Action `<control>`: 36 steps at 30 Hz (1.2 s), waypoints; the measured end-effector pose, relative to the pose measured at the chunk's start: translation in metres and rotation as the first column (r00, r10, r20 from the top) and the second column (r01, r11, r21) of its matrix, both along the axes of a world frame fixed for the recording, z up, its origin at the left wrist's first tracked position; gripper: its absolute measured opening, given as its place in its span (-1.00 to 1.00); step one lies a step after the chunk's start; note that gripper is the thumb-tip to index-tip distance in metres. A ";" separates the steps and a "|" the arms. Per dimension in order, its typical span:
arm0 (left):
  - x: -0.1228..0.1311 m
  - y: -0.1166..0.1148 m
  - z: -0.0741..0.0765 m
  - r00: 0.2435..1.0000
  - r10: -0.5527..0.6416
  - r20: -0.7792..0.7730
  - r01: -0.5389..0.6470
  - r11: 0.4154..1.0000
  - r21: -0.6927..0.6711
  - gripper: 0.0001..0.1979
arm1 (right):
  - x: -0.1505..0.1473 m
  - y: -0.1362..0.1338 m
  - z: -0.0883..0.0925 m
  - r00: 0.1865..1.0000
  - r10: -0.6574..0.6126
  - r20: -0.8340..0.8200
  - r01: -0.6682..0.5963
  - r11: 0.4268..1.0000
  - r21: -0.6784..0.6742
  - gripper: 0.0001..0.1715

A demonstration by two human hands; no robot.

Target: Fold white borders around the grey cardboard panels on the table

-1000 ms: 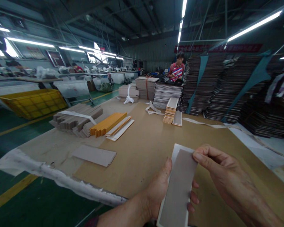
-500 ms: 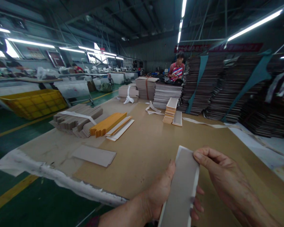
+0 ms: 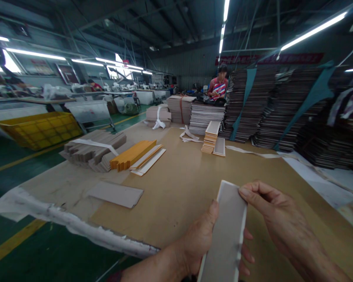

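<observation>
A long grey cardboard strip (image 3: 228, 227) with pale edges is held up over the table at the lower right. My left hand (image 3: 201, 235) wraps round it from beneath, its thumb on the left edge and fingertips showing past the right edge. With thumb and forefinger, my right hand (image 3: 264, 203) pinches the strip's upper right corner. A loose grey board (image 3: 116, 194) lies flat to the left. Beyond it are a stack of orange-yellow strips (image 3: 133, 154) and a white-faced strip (image 3: 150, 161).
The brown-topped table (image 3: 176, 188) has a bundle of grey boards (image 3: 91, 150) at left. Farther back stand a small pile of strips (image 3: 210, 137), a stack of sheets (image 3: 207, 117) and tall dark stacks (image 3: 250, 105). A person (image 3: 218, 87) is behind them. A yellow bin (image 3: 41, 129) stands left.
Both hands keep their hold on the cardboard strip, with hardly any movement. The whole view has shifted very slightly.
</observation>
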State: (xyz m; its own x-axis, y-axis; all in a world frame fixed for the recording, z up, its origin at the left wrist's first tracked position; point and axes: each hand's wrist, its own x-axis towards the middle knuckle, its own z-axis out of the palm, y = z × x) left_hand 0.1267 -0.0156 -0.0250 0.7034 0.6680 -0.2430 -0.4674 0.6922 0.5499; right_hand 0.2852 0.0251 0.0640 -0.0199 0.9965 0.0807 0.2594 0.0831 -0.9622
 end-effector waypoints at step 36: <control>-0.004 -0.009 0.015 0.998 0.064 0.015 -0.065 0.993 0.097 -0.46 | 0.027 0.029 -0.007 0.970 -0.047 -0.238 0.048 0.999 -0.003 -0.56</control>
State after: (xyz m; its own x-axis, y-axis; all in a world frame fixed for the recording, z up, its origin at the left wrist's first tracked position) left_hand 0.1223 -0.0250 -0.0096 0.6605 0.7321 -0.1666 -0.5160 0.6038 0.6076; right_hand 0.3125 0.0541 0.0569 0.0475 0.9956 0.0803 0.0270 0.0791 -0.9965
